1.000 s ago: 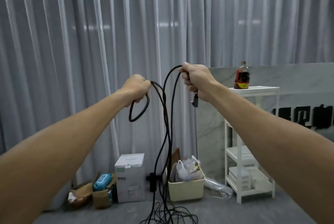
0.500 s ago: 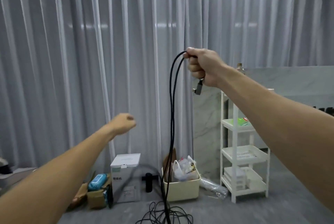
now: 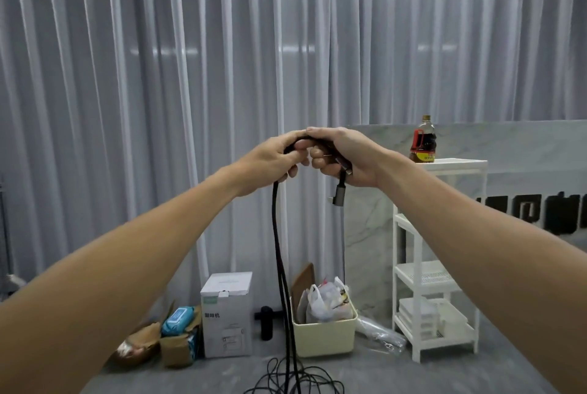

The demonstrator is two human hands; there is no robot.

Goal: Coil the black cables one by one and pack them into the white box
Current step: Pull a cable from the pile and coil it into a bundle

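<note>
Both my hands meet at chest height in front of the curtain. My left hand (image 3: pixel 276 160) grips strands of a black cable (image 3: pixel 279 250) that hang straight down from its fist. My right hand (image 3: pixel 341 155) holds the gathered loops of the same cable, and the grey plug end (image 3: pixel 339 196) dangles below its palm. The hanging strands run down to a loose tangle of black cables (image 3: pixel 292 381) on the grey floor. A white box (image 3: pixel 227 314) stands on the floor by the curtain, left of the hanging strands.
A cream bin (image 3: pixel 324 335) with a plastic bag stands right of the white box. Left of the box lie brown cartons with a blue wipes pack (image 3: pixel 178 320). A white shelf rack (image 3: pixel 435 260) carries a dark bottle (image 3: pixel 424 139) at the right. A black cylinder (image 3: pixel 266 322) stands behind the strands.
My left hand has risen from low on the left and now grips the cable beside my right hand. My right hand has dropped somewhat, with the plug still hanging under it.
</note>
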